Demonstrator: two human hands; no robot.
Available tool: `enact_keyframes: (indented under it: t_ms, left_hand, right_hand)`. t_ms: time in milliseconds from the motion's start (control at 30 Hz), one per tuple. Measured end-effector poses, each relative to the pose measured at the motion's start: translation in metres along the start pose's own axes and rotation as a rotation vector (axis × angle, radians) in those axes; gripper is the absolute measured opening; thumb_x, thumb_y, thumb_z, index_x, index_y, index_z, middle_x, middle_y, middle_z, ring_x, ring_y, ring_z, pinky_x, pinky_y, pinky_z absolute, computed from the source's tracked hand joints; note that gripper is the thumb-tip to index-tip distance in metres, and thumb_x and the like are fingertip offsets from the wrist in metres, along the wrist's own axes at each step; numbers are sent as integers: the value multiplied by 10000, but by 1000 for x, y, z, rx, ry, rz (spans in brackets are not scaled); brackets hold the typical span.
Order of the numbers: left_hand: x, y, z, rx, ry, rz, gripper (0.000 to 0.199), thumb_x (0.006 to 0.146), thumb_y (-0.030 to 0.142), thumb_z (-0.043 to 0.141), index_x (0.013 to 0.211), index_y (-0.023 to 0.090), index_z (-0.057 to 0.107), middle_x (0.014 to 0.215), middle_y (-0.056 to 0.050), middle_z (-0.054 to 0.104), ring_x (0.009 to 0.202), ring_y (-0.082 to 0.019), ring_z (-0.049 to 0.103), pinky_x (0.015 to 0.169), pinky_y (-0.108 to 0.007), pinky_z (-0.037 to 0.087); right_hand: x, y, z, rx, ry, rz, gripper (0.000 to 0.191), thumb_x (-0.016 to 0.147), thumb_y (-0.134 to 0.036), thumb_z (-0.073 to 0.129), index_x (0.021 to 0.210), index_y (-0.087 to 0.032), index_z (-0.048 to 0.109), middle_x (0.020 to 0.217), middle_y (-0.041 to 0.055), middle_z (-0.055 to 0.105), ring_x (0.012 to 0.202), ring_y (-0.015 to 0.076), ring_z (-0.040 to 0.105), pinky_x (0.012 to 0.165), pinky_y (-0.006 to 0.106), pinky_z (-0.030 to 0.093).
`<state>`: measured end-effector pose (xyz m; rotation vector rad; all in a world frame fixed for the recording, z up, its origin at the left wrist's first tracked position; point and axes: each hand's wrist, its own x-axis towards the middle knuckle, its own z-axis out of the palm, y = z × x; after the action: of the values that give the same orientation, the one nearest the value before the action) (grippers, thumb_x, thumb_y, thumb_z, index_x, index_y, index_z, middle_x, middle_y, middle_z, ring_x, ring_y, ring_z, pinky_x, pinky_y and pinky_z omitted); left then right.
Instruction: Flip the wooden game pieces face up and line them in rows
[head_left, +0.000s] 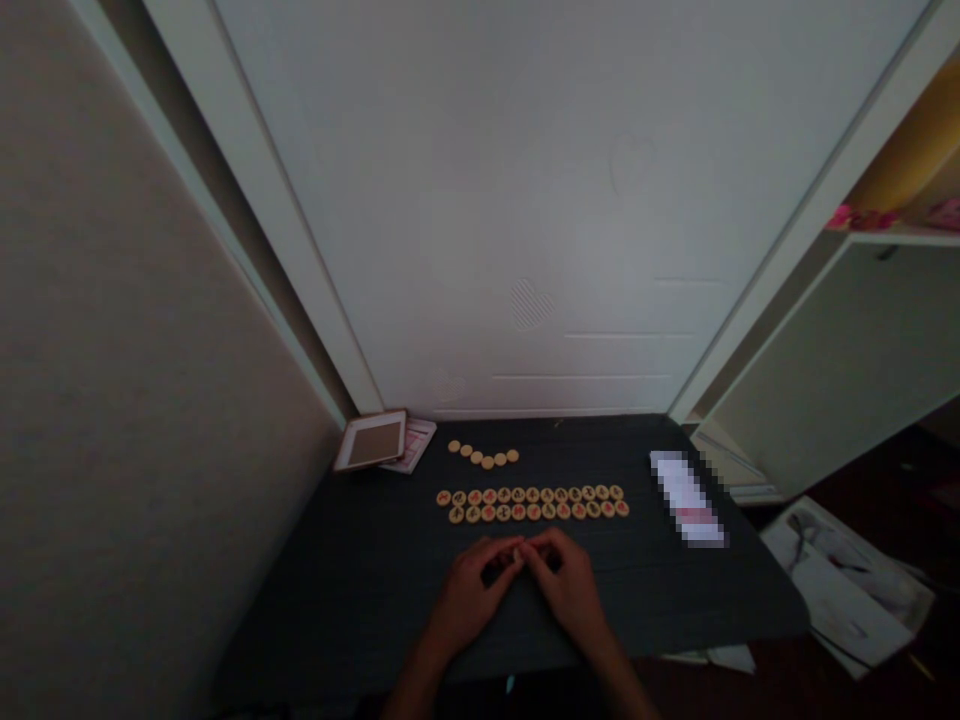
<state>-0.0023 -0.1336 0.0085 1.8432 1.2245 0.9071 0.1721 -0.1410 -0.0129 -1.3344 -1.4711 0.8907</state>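
Note:
My left hand (471, 588) and my right hand (570, 580) meet at the fingertips just above the dark table. Both are closed, thumbs pressed to forefingers. A small pale spot shows at the fingertips, too small to tell whether it is a piece or a nail. Beyond the hands lie two long rows of round wooden Chinese chess pieces: a far row (532, 495) and a near row (534, 512). They bear red or dark characters. Farther back, several plain-looking discs (488, 463) form a curved line.
The dark table (352, 570) stands against a white panel (480, 200). At its back left lie a framed tablet-like item (377, 443) and a pink-and-white booklet (417, 444). A pixelated bright object (686, 498) lies on the right. A white box (855, 590) with papers stands beyond the right edge.

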Motion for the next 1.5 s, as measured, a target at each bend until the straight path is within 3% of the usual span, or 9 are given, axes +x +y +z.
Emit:
enact_keyframes:
  t_ms: [333, 833, 1133, 1500]
  left_hand:
    - [2, -2, 0, -15, 25, -37, 280, 938, 370, 610, 1183, 276, 706, 1065, -24, 776, 894, -198, 713, 850, -292, 556]
    - [4, -4, -2, -84, 46, -98, 233, 920, 397, 625, 1081, 263, 727, 878, 0, 790, 823, -196, 736, 787, -263, 561]
    - [4, -3, -3, -127, 32, -78, 271, 958, 378, 566, 1160, 265, 707, 1106, -27, 774, 992, -211, 725, 905, -292, 550]
    - [2, -5, -1, -84, 7, -59, 296, 924, 376, 617, 1189, 260, 680, 947, -21, 786, 851, -191, 729, 823, -282, 559]
  right_hand:
    - [1, -6, -3, 48, -60, -46, 194, 941, -388, 616, 973, -217, 702, 871, 25, 723, 782, 182, 674, 735, 273, 507]
    - [-1, -5, -2, 52, -114, -77, 172, 917, -329, 644, 1056, -233, 675, 928, 15, 709, 768, 160, 665, 715, 258, 517]
    - [1, -9, -1, 76, -115, -57, 206, 938, -369, 634, 1093, -239, 675, 924, 25, 744, 811, 177, 696, 749, 269, 531]
    - [0, -10, -2, 90, -75, -36, 214, 940, -411, 622, 1024, -227, 693, 921, 43, 759, 841, 200, 716, 769, 282, 541]
